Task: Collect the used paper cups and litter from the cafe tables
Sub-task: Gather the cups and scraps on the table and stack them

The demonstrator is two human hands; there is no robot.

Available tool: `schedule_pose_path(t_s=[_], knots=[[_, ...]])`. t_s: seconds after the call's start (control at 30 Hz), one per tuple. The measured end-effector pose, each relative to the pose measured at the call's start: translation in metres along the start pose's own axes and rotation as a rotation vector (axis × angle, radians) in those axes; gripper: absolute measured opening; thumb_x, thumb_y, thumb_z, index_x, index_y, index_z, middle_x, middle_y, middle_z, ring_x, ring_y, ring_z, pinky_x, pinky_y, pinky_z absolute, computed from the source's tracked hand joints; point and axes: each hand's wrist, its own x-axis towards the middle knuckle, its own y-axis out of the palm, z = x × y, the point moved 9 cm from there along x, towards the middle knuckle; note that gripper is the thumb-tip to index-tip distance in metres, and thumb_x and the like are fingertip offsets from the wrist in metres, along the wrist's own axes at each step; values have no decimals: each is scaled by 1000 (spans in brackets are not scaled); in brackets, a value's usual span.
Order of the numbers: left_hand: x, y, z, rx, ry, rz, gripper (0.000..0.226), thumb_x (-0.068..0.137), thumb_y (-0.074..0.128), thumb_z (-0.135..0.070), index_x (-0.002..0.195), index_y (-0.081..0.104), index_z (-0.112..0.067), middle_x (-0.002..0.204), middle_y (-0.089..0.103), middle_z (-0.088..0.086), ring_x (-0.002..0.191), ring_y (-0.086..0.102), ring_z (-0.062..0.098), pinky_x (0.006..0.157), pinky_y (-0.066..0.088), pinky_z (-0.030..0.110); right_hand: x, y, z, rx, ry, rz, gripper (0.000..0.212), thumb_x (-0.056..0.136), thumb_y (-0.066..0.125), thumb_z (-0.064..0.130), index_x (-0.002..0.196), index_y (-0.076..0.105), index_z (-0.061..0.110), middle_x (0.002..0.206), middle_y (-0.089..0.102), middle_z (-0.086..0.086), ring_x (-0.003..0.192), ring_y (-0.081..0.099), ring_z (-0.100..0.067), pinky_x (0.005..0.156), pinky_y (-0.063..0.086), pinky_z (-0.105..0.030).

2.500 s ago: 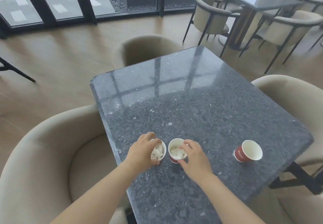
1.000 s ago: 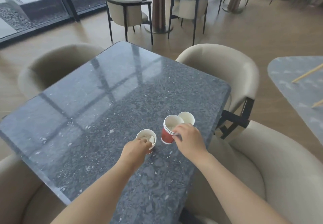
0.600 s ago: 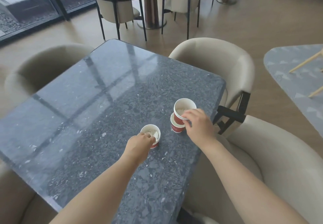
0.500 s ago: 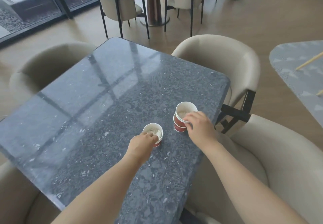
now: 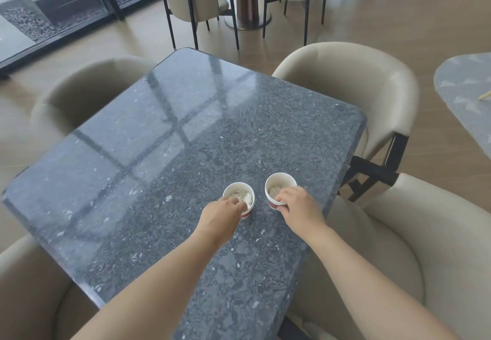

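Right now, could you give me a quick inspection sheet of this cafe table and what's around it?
Surface: dark speckled stone table, glossy, with window reflections.
Job's things: two red paper cups, left cup and right cup, both upright near the table's right edge, apart from each other, each with crumpled white paper inside.
Clutter: nothing seen besides the cups.
Hands: left hand has its fingers on the left cup's rim; right hand grips the right cup's near side.
Cables: nothing seen.
Surroundings: beige armchairs around the table, wooden floor, glass doors at upper left, another table at right, more chairs beyond.
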Motion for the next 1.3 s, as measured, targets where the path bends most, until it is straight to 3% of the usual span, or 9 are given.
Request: schedule_pose_path(t_s=[0.2,0.4,0.63,0.83,1.07,1.3], knots=[[-7,3,1,40,-11,25,27,89,47,-15,113,55,-24,110,60,-3,109,53,23,78,44,34,-9,9,20,-5,-111,-8,13,77,67,7,88,68,13,98,65,-2,99,53,-25,84,42,-35],[-10,-6,-6,45,-30,-46,25,89,47,-16,110,55,-24,112,58,-5,108,51,21,85,40,32,-23,10,15,-66,-90,18,20,79,65,13,99,63,17,106,62,4,105,50,-20,88,33,-33],[-19,-8,-29,56,-17,-66,24,89,49,-18,111,54,-25,106,58,-5,104,52,21,86,38,31,-39,-3,8,-59,-72,29,9,83,57,11,89,63,15,95,64,0,94,53,-24,79,40,-35],[-29,-16,-43,35,-19,-106,27,90,48,-19,115,53,-28,105,59,-6,103,52,20,87,36,29,-56,-16,11,-11,-85,8,13,84,55,10,93,64,15,94,65,-5,91,52,-26,73,48,-40],[-72,-31,-43,-60,18,-164,32,92,44,-21,122,51,-30,110,59,-7,107,51,19,90,37,28,-90,-18,40,5,-92,-12,14,84,50,13,90,62,16,94,65,-1,91,52,-22,72,45,-32],[-160,-53,-27,-279,45,-296,29,87,53,-16,114,62,-25,102,65,-3,98,56,24,73,49,36,-148,-14,101,31,-122,-96,14,83,51,10,92,60,14,93,64,-2,93,52,-23,72,48,-39]])
